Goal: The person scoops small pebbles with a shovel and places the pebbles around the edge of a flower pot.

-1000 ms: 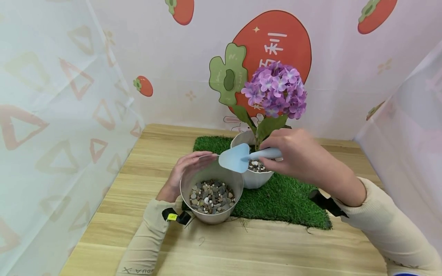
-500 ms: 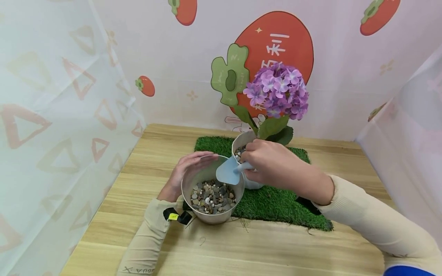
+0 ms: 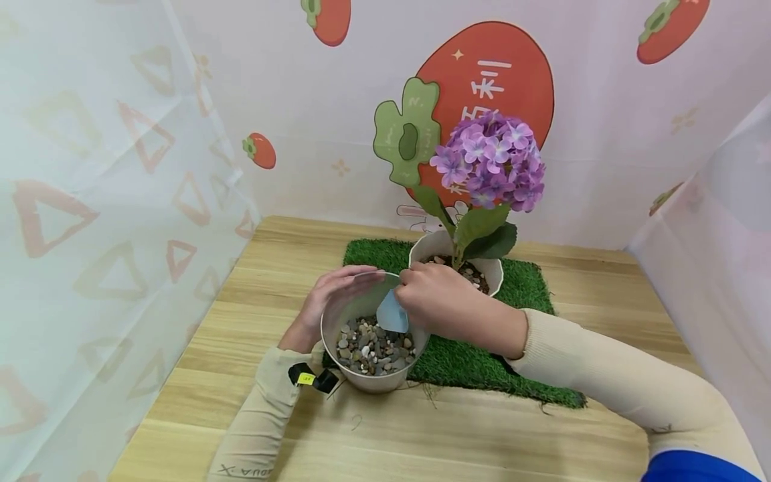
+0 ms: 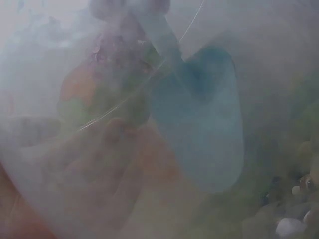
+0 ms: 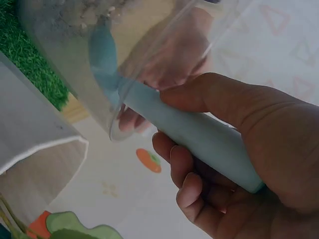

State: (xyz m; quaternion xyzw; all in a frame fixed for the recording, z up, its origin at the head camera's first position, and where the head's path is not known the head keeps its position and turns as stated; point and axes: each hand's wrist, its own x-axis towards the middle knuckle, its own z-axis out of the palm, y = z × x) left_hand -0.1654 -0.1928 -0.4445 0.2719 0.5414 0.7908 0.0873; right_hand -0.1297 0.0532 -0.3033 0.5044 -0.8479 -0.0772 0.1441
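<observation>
A translucent tub [image 3: 369, 383] holds mixed pebbles [image 3: 376, 345]. My left hand [image 3: 319, 301] rests against its outer left side, fingers extended along the wall. My right hand [image 3: 442, 301] grips the handle of a light blue trowel [image 3: 393, 313], whose blade is inside the tub above the pebbles. In the right wrist view, thumb and fingers wrap the trowel handle [image 5: 199, 132]. Through the cloudy wall in the left wrist view shows the trowel blade [image 4: 204, 124]. Behind the right hand stands a white pot [image 3: 494, 271] with soil, pebbles and a purple flower [image 3: 490, 157].
Green artificial turf [image 3: 470, 365] lies under the white pot and reaches the tub. The wooden table [image 3: 385, 442] extends around them. A printed cloth [image 3: 325, 107] hangs behind, and more cloth hangs at both sides.
My right hand has moved left and down from near the white pot, lowering the trowel blade into the tub. The left hand keeps its place on the tub.
</observation>
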